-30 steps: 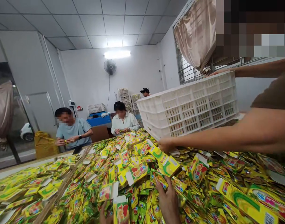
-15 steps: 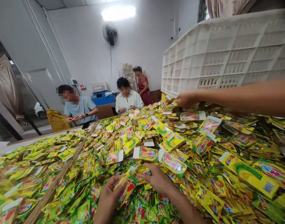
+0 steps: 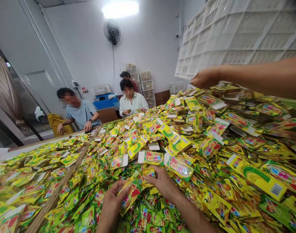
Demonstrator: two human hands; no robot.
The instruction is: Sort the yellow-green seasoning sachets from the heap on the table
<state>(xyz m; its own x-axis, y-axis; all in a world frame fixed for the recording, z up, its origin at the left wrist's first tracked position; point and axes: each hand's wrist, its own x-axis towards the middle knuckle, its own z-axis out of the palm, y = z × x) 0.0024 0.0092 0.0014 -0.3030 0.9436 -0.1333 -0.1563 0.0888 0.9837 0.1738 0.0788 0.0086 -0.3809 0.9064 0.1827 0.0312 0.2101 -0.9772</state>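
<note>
My left hand (image 3: 112,201) is closed around a small yellow candy box (image 3: 131,196) with red print, held tilted over the heap. Close to its upper end, my right hand (image 3: 162,182) pinches a small yellow sachet (image 3: 148,174). The sachet is almost at the box's upper end; whether it has entered cannot be made out. Beneath both hands lie many green sachets (image 3: 148,216). Just beyond them, a box with an open white flap (image 3: 151,158) rests among more yellow boxes.
A co-worker's arm (image 3: 249,77) reaches in from the right, its hand at the rim of a tilted white crate (image 3: 218,35) above heaped boxes. A wooden divider (image 3: 63,183) runs along the left. Two people (image 3: 81,111) (image 3: 133,102) sit across the table; another stands behind.
The white crate has been lifted and tipped, leaving more boxes heaped under it. The co-worker's arm rose with it. My right hand has shifted slightly; the seated person at left has lowered their hands.
</note>
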